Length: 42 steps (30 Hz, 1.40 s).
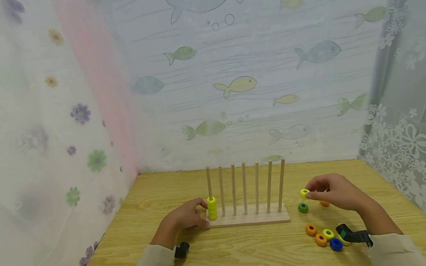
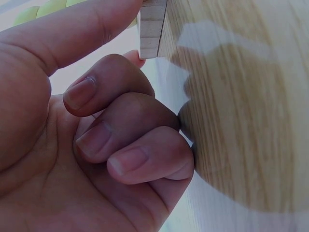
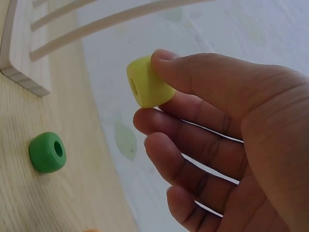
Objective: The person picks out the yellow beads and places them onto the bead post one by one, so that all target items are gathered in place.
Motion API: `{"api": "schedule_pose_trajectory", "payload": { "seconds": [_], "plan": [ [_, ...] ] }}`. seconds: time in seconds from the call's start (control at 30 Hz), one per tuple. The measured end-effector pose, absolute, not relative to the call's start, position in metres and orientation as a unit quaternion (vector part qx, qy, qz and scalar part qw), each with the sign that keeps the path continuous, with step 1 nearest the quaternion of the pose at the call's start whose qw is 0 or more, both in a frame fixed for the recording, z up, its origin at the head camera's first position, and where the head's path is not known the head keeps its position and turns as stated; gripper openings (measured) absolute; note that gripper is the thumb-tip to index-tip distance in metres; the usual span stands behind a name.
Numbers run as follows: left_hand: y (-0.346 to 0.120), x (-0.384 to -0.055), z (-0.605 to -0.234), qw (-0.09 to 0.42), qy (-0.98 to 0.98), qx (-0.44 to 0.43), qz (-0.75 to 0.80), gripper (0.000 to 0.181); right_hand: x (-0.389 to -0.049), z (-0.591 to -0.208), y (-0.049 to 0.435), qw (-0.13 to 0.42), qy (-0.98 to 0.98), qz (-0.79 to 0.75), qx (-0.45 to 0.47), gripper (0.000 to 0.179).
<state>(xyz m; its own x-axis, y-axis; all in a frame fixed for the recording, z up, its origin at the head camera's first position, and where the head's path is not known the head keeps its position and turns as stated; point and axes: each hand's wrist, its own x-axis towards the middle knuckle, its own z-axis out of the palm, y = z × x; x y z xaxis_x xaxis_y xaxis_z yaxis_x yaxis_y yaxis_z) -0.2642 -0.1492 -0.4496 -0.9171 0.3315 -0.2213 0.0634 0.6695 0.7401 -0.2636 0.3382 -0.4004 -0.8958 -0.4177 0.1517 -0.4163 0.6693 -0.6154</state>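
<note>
A wooden peg stand (image 1: 249, 220) with a row of upright pegs is on the table. Yellow beads (image 1: 212, 209) are stacked on its leftmost peg. My left hand (image 1: 185, 215) grips the left end of the stand, its other fingers curled, as the left wrist view shows. To the right of the stand, my right hand (image 1: 336, 190) pinches a yellow bead (image 3: 147, 83) between thumb and fingers, above the table. The hole in that bead faces the stand side in the right wrist view. Close under it lies a green bead (image 1: 303, 208).
Loose beads lie at the right front: orange beads (image 1: 321, 239), a yellow bead (image 1: 328, 234) and a blue bead (image 1: 336, 244). Another orange bead (image 1: 324, 203) is partly hidden behind the right hand. Patterned curtains (image 1: 229, 63) hang behind the table (image 1: 248, 258) and at both sides.
</note>
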Motion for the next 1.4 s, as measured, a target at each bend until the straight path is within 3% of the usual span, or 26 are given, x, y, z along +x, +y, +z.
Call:
{"api": "schedule_pose_trajectory", "payload": {
  "seconds": [0.57,1.4],
  "plan": [
    [-0.15,-0.265,-0.451,0.17,0.9,0.115,0.384,0.051,-0.254,-0.391,0.325,-0.01,0.907,-0.337,-0.252,0.024],
    [-0.149,-0.264,-0.448,0.17,0.901,0.116,0.381,0.05,-0.244,-0.378,0.305,-0.073,0.896,-0.315,-0.304,0.011]
  ]
}}
